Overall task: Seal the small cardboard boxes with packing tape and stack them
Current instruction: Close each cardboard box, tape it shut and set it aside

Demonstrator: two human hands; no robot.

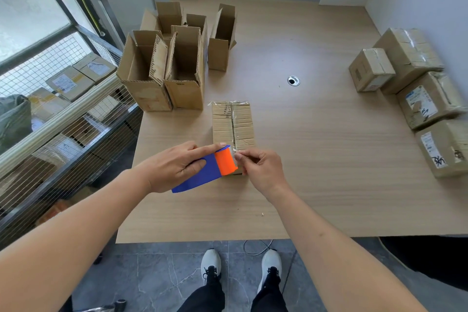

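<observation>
Gripped in the left hand [177, 167], its forefinger laid along the top, a blue and orange tape dispenser [210, 168] sits over the near end of the closed box [233, 124] on the table [316, 159], while the right hand [260, 167] pinches the clear tape end at the dispenser's mouth. Left of them stand open boxes [164, 68]; sealed boxes [415, 88] lie far right.

A: Arms — any sleeves?
B: None visible; both forearms bare to the frame edge.
A: Lower half?
B: Black trousers [210, 296], white trainers [211, 265] with black laces.
</observation>
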